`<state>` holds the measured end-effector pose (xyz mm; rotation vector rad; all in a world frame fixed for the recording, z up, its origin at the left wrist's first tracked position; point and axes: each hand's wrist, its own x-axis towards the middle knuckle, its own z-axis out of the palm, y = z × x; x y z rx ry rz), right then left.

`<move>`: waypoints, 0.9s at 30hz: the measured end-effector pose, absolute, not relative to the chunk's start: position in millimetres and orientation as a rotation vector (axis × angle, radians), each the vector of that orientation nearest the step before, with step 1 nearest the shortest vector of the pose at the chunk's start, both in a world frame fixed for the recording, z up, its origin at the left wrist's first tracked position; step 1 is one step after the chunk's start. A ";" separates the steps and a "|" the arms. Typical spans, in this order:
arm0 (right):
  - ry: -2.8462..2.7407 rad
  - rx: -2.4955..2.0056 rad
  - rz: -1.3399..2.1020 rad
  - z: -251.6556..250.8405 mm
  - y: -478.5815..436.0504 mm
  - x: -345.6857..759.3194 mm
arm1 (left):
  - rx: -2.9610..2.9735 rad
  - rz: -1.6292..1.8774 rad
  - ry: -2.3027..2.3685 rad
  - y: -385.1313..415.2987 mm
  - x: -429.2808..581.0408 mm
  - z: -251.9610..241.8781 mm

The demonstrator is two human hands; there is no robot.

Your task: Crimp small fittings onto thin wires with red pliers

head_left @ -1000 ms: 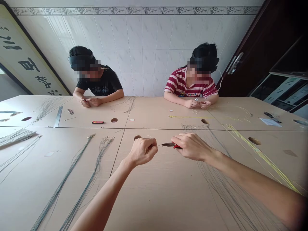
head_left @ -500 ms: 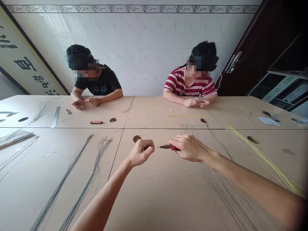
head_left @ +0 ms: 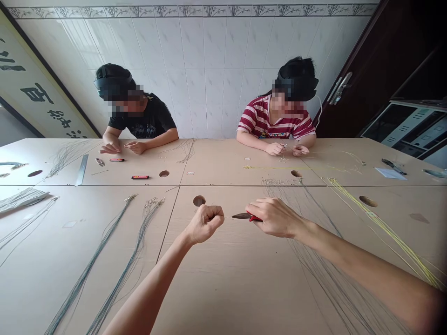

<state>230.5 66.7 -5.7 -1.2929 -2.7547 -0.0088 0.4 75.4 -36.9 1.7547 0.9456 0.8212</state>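
Near the middle of the table, my left hand is closed in a fist, and a very thin strand sticks out from its fingertips toward the right. What else the fist holds is hidden. My right hand is wrapped round red-handled pliers, whose dark pointed jaws face my left hand at the end of the strand. A round hole in the table is just beyond my left hand. Grey strands run under my right forearm.
Bundles of blue-grey strands lie at the left, yellow strands at the right. Across the table sit a person in black and one in a striped shirt. A ruler and a red-black tool lie farther back.
The person in black has let go of a small dark item, which now lies on the table, and that hand is spread beside it. My hands have barely moved.
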 end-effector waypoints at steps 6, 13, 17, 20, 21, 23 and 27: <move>-2.702 -1.297 0.096 -17.1 68.4 232.2 | 1.670 0.859 0.954 76.8 4.4 -45.3; -2.440 -1.313 0.282 -21.6 73.5 229.6 | 1.446 1.094 0.988 86.1 -2.8 -46.0; -1.896 -1.283 0.661 -22.3 75.0 213.5 | 1.370 1.205 0.930 89.5 -2.4 -34.6; -1.558 -1.123 0.966 -22.8 73.2 192.8 | 1.357 1.246 0.878 86.7 3.8 -27.1; -1.509 -1.081 1.052 -22.7 72.0 186.2 | 1.358 1.253 0.866 85.3 5.7 -25.3; -1.424 -1.020 1.228 -22.1 69.0 176.0 | 1.364 1.256 0.849 82.6 8.0 -22.9; -1.201 -0.916 1.521 -22.1 63.8 168.8 | 1.374 1.232 0.840 79.4 7.7 -19.2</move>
